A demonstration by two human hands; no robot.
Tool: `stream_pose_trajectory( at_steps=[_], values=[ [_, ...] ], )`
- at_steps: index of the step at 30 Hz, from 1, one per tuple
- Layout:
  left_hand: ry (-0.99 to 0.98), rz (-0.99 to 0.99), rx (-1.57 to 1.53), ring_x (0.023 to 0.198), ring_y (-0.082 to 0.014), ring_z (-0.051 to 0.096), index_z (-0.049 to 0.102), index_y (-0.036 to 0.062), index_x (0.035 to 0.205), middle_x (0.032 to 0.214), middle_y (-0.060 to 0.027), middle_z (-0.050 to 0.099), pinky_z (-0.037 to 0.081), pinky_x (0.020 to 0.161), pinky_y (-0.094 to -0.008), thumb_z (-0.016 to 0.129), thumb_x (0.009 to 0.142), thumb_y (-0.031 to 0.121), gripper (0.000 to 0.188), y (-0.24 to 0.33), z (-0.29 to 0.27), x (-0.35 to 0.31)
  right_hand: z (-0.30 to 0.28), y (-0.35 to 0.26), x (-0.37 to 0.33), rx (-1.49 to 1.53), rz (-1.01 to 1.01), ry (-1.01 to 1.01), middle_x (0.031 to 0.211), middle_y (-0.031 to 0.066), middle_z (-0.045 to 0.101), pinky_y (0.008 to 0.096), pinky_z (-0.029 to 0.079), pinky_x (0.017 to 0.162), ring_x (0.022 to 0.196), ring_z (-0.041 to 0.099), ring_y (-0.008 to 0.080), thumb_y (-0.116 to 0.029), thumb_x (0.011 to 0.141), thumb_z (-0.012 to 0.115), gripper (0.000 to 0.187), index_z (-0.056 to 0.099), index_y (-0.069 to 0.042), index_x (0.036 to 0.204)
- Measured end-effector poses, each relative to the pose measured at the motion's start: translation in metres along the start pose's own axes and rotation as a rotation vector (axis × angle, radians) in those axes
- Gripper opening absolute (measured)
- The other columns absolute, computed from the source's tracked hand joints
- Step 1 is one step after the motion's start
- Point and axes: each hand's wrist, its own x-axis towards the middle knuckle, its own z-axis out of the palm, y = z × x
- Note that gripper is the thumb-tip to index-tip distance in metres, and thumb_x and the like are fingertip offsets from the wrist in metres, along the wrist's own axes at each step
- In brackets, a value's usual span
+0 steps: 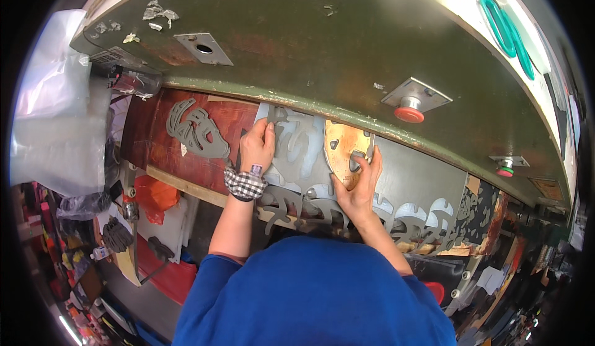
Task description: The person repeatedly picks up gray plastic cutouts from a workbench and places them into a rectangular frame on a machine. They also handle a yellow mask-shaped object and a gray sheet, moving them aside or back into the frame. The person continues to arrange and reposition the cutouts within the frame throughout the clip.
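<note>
My right hand (362, 191) grips a gold-coloured cutting die (348, 140), thumb at its near edge and fingers around its right side and opening. The die lies on a grey sheet (421, 172), close under the green machine's edge. Further left, my left hand (257, 144) is closed, thumb and fingers pinching the edge of the cut-out part of the sheet (291, 144). Curved holes there show a pale blue layer beneath. Left of that hand, several cut grey pieces (198, 129) are piled on a dark red board (149, 129).
Overhead hangs a green machine beam (291, 42) with a red push button (409, 110) and a green-and-red button (505, 167). Clear plastic sheeting (59, 110) hangs at the left. Dark scraps (477, 213) lie at the right, teal-handled scissors (499, 27) above.
</note>
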Motion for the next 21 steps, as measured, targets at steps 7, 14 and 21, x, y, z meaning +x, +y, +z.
stream_pose_trajectory(
  at_steps=[7, 14, 21],
  values=[
    [0.024, 0.022, -0.088, 0.057, -0.0326, 0.059, 0.063, 0.0011, 0.092, 0.066, -0.0176, 0.060, 0.046, 0.055, -0.0378, 0.056, 0.091, 0.014, 0.015, -0.004, 0.012, 0.026, -0.036, 0.009, 0.006, -0.061, 0.155, -0.108, 0.139, 0.0335, 0.028, 0.0527, 0.031, 0.105, 0.129, 0.029, 0.0511, -0.017, 0.062, 0.086, 0.094, 0.031, 0.004, 0.136],
    [-0.007, -0.091, -0.180, 0.047, -0.0037, 0.042, 0.066, -0.0010, 0.083, 0.050, -0.0008, 0.049, 0.036, 0.047, -0.0245, 0.059, 0.089, 0.011, 0.015, -0.005, 0.014, 0.033, -0.030, 0.018, -0.002, -0.200, 0.066, -0.112, 0.129, 0.0347, 0.046, 0.0477, 0.038, 0.103, 0.129, 0.036, 0.0514, -0.016, 0.069, 0.080, 0.082, 0.037, 0.016, 0.131],
    [0.067, 0.009, -0.168, 0.048, -0.0047, 0.042, 0.066, 0.0003, 0.085, 0.050, -0.0010, 0.049, 0.036, 0.046, -0.0254, 0.060, 0.089, 0.012, 0.014, -0.009, 0.015, 0.025, -0.036, 0.014, -0.007, -0.179, 0.055, -0.079, 0.129, 0.0325, 0.046, 0.0512, 0.036, 0.103, 0.128, 0.036, 0.0511, -0.017, 0.067, 0.082, 0.079, 0.042, 0.014, 0.128]
  ],
)
